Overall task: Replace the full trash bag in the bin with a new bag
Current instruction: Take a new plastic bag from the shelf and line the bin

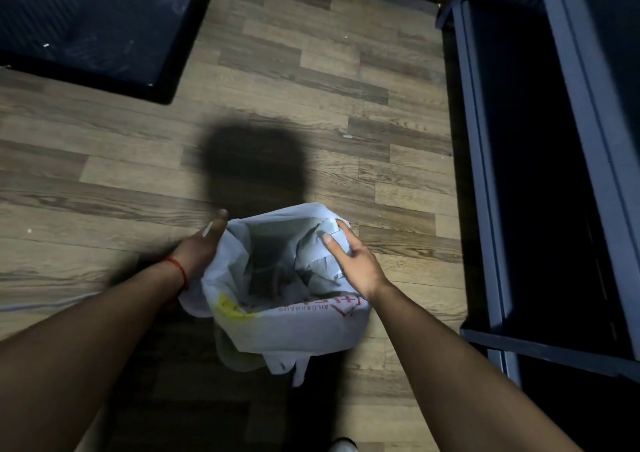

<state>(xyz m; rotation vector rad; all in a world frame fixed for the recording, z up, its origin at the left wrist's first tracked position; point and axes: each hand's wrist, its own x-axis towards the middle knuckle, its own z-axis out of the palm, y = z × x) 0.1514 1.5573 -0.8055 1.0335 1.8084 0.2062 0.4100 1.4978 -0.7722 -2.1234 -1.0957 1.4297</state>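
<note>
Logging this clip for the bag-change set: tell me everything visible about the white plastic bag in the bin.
The white, thin, crinkled plastic bag lines a bin that it almost wholly hides, its mouth open and its edge folded down over the rim. Its near side bears red lettering and a yellow patch. Crumpled pale rubbish and something dark lie inside. It stands on wood-pattern flooring beside a dark shelf unit. The left hand is at its left edge; the right hand grips its right edge.
</note>
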